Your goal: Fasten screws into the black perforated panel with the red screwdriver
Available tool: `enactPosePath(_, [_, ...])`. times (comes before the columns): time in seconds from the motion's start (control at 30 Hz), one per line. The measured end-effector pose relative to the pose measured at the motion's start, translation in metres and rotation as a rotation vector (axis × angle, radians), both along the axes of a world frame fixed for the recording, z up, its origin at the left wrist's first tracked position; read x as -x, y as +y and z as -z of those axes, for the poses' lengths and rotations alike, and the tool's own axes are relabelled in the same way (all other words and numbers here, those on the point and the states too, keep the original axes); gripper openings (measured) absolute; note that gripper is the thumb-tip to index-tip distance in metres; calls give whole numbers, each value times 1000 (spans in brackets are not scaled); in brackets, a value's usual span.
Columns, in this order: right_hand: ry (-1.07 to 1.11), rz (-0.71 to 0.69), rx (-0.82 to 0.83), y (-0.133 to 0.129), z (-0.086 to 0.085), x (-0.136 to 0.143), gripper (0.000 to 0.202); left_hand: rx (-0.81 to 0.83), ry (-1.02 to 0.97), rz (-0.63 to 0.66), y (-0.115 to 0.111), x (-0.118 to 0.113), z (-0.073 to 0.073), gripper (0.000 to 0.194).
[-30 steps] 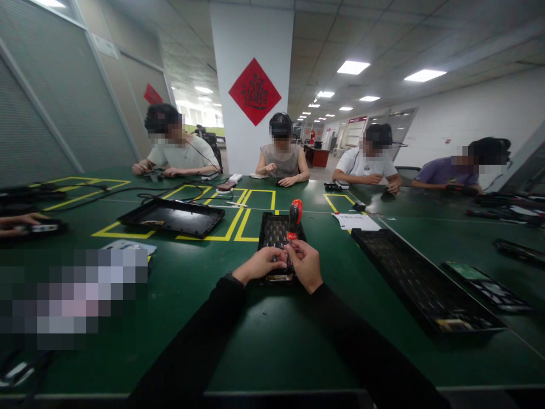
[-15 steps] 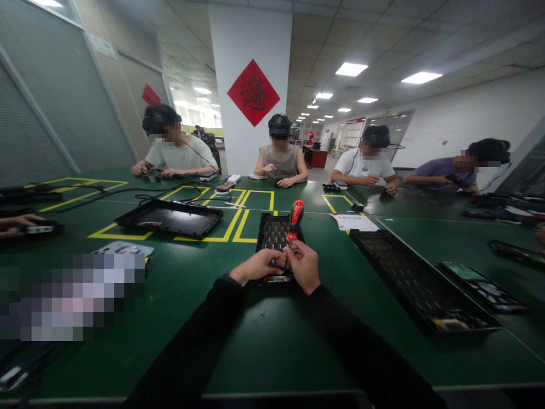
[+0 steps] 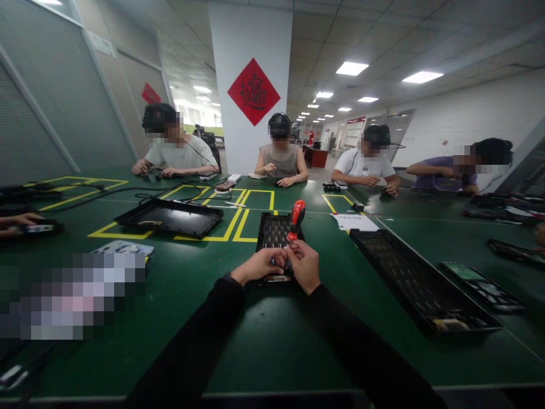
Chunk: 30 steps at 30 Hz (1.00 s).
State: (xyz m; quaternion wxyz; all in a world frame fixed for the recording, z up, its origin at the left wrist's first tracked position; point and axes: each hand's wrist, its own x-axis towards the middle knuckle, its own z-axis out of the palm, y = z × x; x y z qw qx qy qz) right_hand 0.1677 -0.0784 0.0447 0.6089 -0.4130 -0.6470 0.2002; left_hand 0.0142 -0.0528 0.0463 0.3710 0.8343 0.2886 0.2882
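Note:
A screwdriver (image 3: 297, 218) with a red and black handle stands nearly upright, its handle above my fingers. My right hand (image 3: 305, 265) is closed around its lower part. Beside it, my left hand (image 3: 259, 265) has its fingers bent together near the shaft; whatever they pinch is hidden. Both hands rest over the near half of a small black tray-like casing (image 3: 272, 226) with rows of small light marks inside. The screwdriver's tip is out of sight behind my fingers.
A shallow black tray (image 3: 179, 218) lies to the left, and a long black casing (image 3: 421, 289) to the right with a sheet of paper (image 3: 355, 222) behind it. A green circuit board (image 3: 462, 271) is further right. Several people sit across the green table (image 3: 272, 346).
The screwdriver has shifted very slightly to the right, and my fingers have moved a little around its shaft. Across the table, the person at far right has changed arm position.

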Motion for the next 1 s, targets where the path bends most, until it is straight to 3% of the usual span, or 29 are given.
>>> enactPosePath(1.0, [44,-121,38,5,2,0,21,-56,66,-63,2,0,2,18])
